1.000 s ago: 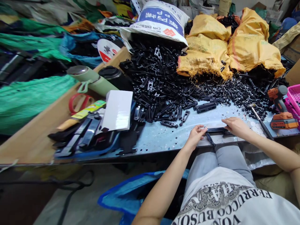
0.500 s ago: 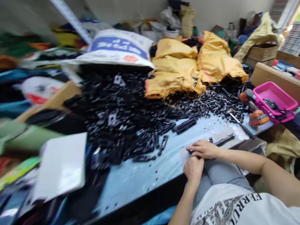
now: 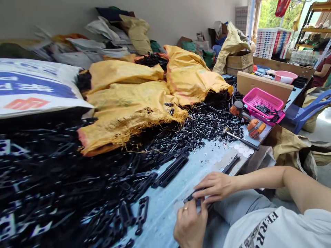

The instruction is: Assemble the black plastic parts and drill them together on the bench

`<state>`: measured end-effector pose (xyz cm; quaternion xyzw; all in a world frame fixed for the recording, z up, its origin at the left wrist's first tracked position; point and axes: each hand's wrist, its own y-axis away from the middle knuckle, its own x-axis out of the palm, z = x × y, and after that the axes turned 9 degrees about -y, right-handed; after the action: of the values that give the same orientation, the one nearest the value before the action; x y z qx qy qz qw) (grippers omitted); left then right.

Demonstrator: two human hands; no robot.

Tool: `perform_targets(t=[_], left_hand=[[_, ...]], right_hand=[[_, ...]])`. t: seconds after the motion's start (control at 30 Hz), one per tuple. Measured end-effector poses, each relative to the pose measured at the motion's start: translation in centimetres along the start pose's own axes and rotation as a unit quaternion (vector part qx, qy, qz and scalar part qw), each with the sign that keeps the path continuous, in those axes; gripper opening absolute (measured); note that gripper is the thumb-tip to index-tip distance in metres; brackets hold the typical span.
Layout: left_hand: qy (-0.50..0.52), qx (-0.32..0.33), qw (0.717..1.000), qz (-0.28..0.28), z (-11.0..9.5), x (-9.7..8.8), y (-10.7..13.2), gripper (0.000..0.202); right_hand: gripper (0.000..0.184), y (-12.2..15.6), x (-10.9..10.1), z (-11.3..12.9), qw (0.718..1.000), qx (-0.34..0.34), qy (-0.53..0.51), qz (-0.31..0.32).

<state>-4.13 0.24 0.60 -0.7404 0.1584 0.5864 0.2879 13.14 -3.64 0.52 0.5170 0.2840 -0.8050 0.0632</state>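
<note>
At the table's front edge, both of my hands are on a small black plastic part (image 3: 190,197), which they largely cover. My left hand (image 3: 190,222), with a ring on one finger, grips its near side with the fingers bent. From the right, my right hand (image 3: 216,187) lies across the part, fingers closed over its top. Beyond my right hand lies a long black bar-shaped part (image 3: 231,164). Two long black pieces (image 3: 172,170) rest side by side further left on the blue tabletop (image 3: 161,208).
Black plastic parts (image 3: 51,186) are heaped on the left. Yellow sacks (image 3: 129,103) lie behind, spilling small pins (image 3: 204,127). A hammer (image 3: 240,139), an orange cordless drill (image 3: 254,127) and a pink basket (image 3: 263,100) stand right. Another person (image 3: 322,70) is at the far right.
The view has swung to the right, bringing in the window, shelf and other person. My hands stay together on the black part, with the right fingers now more stretched across it.
</note>
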Motion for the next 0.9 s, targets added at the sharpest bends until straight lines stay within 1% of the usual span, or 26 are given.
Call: perform_targets(t=[0.03, 0.07, 0.1, 0.17, 0.23, 0.27, 0.33, 0.43, 0.5, 0.57, 0.7, 0.77, 0.83, 0.9], left_hand=[[0.0, 0.038, 0.999, -0.031, -0.2, -0.1, -0.8, 0.036], [-0.001, 0.078, 0.996, -0.044, -0.6, 0.0, -1.6, 0.042], [-0.001, 0.114, 0.993, -0.037, -0.9, 0.2, -2.5, 0.047], [0.005, 0.169, 0.986, 0.007, -1.6, 1.2, -4.0, 0.052], [0.013, 0.192, 0.98, 0.05, -1.9, 2.3, -5.0, 0.048], [0.014, 0.191, 0.98, 0.062, -2.0, 2.7, -5.2, 0.045], [0.009, 0.173, 0.983, 0.067, -1.9, 3.1, -5.2, 0.041], [0.009, 0.159, 0.985, 0.066, -1.9, 2.6, -4.6, 0.04], [0.022, 0.157, 0.985, 0.071, -2.3, 2.1, -4.1, 0.039], [0.033, 0.143, 0.986, 0.082, -2.8, 1.8, -3.6, 0.039], [0.049, 0.107, 0.988, 0.1, -3.7, 2.0, -3.2, 0.041], [0.056, 0.099, 0.988, 0.101, -3.8, 2.2, -3.2, 0.042], [0.065, 0.099, 0.987, 0.105, -3.9, 2.0, -3.1, 0.045], [0.075, 0.113, 0.984, 0.115, -3.9, 1.5, -2.9, 0.05]], right_hand=[[0.046, 1.0, -0.5, -0.4, 0.999, 0.024, 0.002, -0.024], [0.047, 1.9, -1.0, -1.0, 0.998, 0.051, 0.009, -0.044], [0.047, 2.7, -1.3, -1.6, 0.995, 0.076, 0.016, -0.056], [0.048, 3.8, -1.8, -2.8, 0.994, 0.091, 0.024, -0.048], [0.048, 4.4, -1.9, -3.9, 0.997, 0.072, 0.024, -0.012], [0.048, 4.5, -1.9, -4.3, 0.998, 0.06, 0.027, 0.008], [0.048, 4.6, -1.9, -5.0, 0.997, 0.039, 0.041, 0.051], [0.045, 4.8, -2.2, -5.8, 0.99, -0.006, 0.051, 0.132], [0.046, 5.0, -2.7, -6.2, 0.983, -0.045, 0.034, 0.176], [0.048, 5.2, -3.1, -6.5, 0.98, -0.057, 0.011, 0.189], [0.052, 5.5, -3.3, -7.0, 0.988, -0.005, 0.003, 0.157], [0.053, 5.4, -3.2, -7.0, 0.987, 0.0, 0.013, 0.157], [0.054, 5.2, -3.2, -7.1, 0.983, -0.006, 0.03, 0.18], [0.054, 4.7, -3.6, -7.3, 0.974, -0.019, 0.049, 0.218]])
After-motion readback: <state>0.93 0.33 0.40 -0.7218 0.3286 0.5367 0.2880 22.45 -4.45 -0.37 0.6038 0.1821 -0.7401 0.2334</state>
